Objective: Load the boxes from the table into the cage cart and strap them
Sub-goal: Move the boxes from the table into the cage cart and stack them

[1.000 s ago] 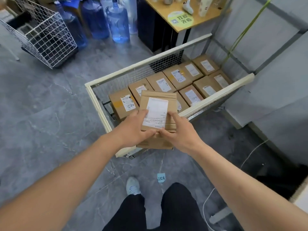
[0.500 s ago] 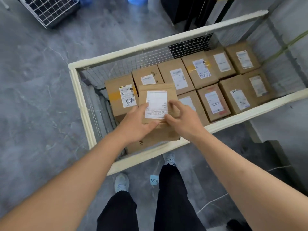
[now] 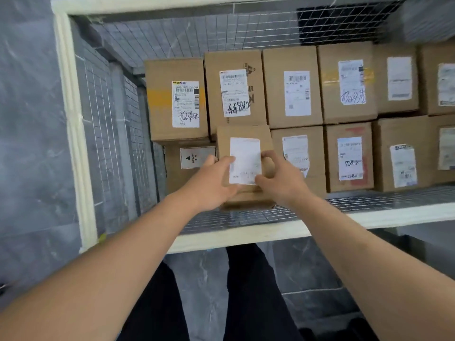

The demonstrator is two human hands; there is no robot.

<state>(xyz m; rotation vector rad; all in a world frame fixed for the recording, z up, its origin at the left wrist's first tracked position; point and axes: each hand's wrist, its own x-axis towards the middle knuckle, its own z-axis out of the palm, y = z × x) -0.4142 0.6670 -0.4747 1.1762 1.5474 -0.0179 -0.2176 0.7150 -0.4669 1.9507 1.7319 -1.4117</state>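
The cage cart (image 3: 73, 134) is now filling the view from above, where a second ago it was standing further off. Its cream frame and wire mesh walls are enclosing two rows of loaded boxes (image 3: 293, 84), which are sitting label-up and touching one another. A lower box marked HEAVY (image 3: 192, 166) is showing in the near left corner, below the top layer.

The carried box (image 3: 243, 143) is now sitting inside the frame, over the gap in the near row, between the HEAVY box's corner and the neighbouring labelled box (image 3: 295, 153). Half a second ago it was only just crossing the near rail. Whether it is already resting on anything cannot be told.

The left hand (image 3: 209, 183) is gripping the box's left edge, thumb lying across the label. The right hand (image 3: 280, 178) is gripping the right edge, fingers curled over the top face.

Judgement: placement of this box is nearly complete. The near left corner is remaining unfilled at top level, and no strap is visible, so strapping is not yet started.
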